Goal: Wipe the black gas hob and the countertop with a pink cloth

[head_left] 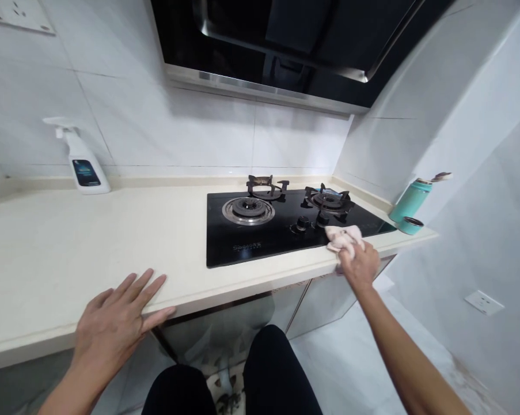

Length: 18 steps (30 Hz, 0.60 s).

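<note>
My right hand [360, 264] is closed on a pale pink cloth [344, 237], pressed at the front right edge of the black glass gas stove [277, 239]. Just behind the cloth are the stove's two black knobs [303, 223]. My left hand [117, 311] lies flat on the front edge of the cream countertop [156, 230], fingers spread and holding nothing. On the left burner [248, 210] no pan support is in place; that support [266, 187] sits behind it. The right burner [329, 200] carries its own support.
A white spray bottle [87, 167] stands at the back left against the tiled wall. At the right end are a teal bottle [410, 200] and a small teal cup or lid [410, 225]. A black range hood [264, 40] hangs low over the stove. Cabinet doors [324, 305] are below.
</note>
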Tool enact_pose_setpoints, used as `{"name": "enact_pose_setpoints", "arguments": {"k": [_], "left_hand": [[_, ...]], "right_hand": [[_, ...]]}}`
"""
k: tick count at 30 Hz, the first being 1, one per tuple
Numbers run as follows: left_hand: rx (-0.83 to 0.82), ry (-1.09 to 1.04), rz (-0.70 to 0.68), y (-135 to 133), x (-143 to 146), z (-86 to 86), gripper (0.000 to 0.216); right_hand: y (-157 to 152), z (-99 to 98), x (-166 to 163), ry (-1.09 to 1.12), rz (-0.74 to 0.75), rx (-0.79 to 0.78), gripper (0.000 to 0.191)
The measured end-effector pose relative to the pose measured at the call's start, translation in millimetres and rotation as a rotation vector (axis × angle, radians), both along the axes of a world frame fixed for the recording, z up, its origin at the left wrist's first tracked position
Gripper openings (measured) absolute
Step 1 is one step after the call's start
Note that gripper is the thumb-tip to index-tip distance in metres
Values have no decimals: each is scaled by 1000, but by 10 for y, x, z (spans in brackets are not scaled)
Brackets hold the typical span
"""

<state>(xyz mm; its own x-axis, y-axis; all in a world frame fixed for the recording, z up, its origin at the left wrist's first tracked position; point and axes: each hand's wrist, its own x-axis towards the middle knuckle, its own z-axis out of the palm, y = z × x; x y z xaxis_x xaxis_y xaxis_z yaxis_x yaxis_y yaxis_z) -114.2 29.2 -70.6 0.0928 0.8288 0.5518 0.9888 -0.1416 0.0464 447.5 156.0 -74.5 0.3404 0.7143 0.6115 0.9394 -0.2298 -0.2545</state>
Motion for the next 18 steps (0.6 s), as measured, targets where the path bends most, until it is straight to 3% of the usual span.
{"name": "enact_pose_setpoints", "arguments": {"k": [6,10,14,18], "left_hand": [[35,-8,-17,-27,53,7,56],[45,-3,-17,-42,64,13,58],[24,13,-3,-45,45,4,53],[55,56,30,-48,40,4,53]], "right_hand": [[-518,-183,-1594,62,376,101,39],[-716,-241,-2362,86,579,158,36],[-815,-344,-2819,27,798,241,38],[-786,-410,-2839,-85,925,369,40]]}}
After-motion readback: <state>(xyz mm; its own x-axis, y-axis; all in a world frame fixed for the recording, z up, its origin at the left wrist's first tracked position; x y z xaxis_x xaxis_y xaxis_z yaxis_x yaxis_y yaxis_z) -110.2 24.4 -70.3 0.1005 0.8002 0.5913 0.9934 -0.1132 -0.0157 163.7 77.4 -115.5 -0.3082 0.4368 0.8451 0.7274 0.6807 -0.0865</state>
